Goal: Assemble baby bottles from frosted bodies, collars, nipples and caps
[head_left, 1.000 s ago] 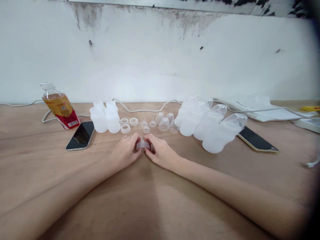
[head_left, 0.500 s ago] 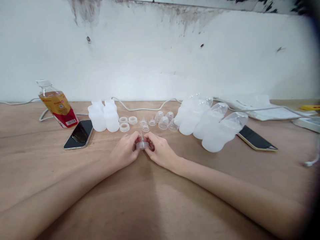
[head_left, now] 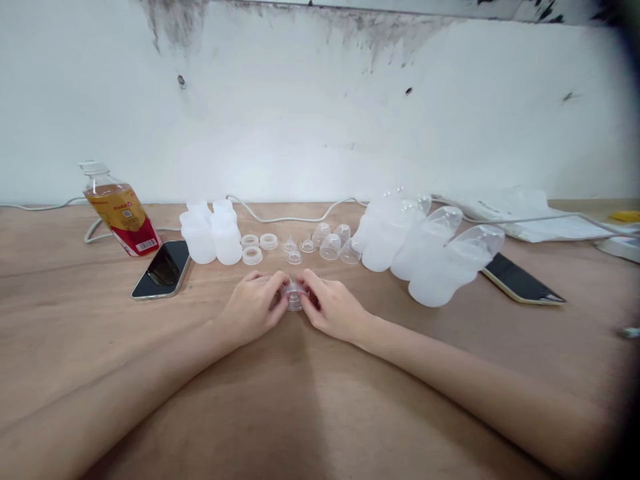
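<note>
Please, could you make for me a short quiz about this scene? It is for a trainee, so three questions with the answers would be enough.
1. True or false: the left hand and the right hand both hold the clear part.
2. How many loose rings lie on the table?
3. What stands between the phone on the left and the rings? a) the drink bottle; b) the uncapped white bottles; c) the clear domes.

Key: 1. True. 2. Three. 3. b.
</note>
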Demonstrator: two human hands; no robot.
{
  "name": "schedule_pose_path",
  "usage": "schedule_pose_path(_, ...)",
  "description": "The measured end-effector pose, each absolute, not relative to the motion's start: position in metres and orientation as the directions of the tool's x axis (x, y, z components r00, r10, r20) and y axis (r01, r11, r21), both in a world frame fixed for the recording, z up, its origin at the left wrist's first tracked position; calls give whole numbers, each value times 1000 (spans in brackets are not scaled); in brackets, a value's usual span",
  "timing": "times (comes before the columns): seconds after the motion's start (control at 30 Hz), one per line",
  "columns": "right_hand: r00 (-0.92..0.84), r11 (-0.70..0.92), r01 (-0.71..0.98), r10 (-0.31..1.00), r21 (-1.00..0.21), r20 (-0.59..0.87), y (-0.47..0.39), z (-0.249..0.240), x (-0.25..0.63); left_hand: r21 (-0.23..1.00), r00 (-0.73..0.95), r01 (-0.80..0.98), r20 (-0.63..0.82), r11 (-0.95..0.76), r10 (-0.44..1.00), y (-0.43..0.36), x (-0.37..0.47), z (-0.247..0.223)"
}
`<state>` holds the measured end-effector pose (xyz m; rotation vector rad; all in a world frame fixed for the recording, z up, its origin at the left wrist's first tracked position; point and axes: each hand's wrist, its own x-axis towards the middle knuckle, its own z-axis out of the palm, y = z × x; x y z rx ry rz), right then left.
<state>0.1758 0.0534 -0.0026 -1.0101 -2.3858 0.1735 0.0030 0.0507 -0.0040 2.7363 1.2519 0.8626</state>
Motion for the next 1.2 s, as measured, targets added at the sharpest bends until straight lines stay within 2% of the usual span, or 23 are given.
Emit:
schedule_pose_path(0.2, -599, 727, 636, 676, -259, 429, 53, -4, 174, 174, 539, 720, 470, -672, 700, 48, 5, 1)
schedule_pose_path(0.33, -557, 682, 665, 724, -304, 406, 53, -3, 173, 158, 517, 737, 495, -657, 698, 49, 5, -1)
schedule_pose_path(0.4, -531, 661, 638, 749, -396, 395, 51, -1, 173, 148, 508, 742, 513, -654, 692, 50, 4, -3)
schedule_pose_path(0.5, -493, 597, 525, 794, -606, 355, 49, 3, 173, 114, 502, 749, 544, -653, 672, 51, 2, -4)
schedule_pose_path(0.63, -422, 390, 286, 871, -875, 250, 51, 3, 171, 40, 565, 719, 548, -694, 616, 49, -2, 10)
schedule_pose_path(0.73, -410, 210, 69, 897, -975, 164, 57, 1, 170, -35, 609, 705, 543, -709, 578, 54, -14, 32)
schedule_pose_path(0.77, -402, 164, 25, 905, -986, 140, 59, 0, 170, -53, 558, 747, 592, -663, 581, 58, -20, 39)
schedule_pose_path(0.87, -387, 102, -17, 916, -995, 101, 63, -1, 169, -84, 291, 936, 732, -343, 616, 74, -41, 52)
schedule_pose_path(0.93, -392, 101, -7, 915, -995, 96, 63, -1, 169, -112, 213, 974, 748, -197, 628, 86, -53, 51)
schedule_pose_path(1.07, -406, 111, 5, 908, -994, 99, 62, -2, 170, -134, 207, 978, 719, -160, 663, 99, -66, 40)
schedule_pose_path(1.2, -413, 78, -68, 905, -995, 99, 64, -1, 171, -65, 175, 979, 762, -195, 624, 94, -64, 45)
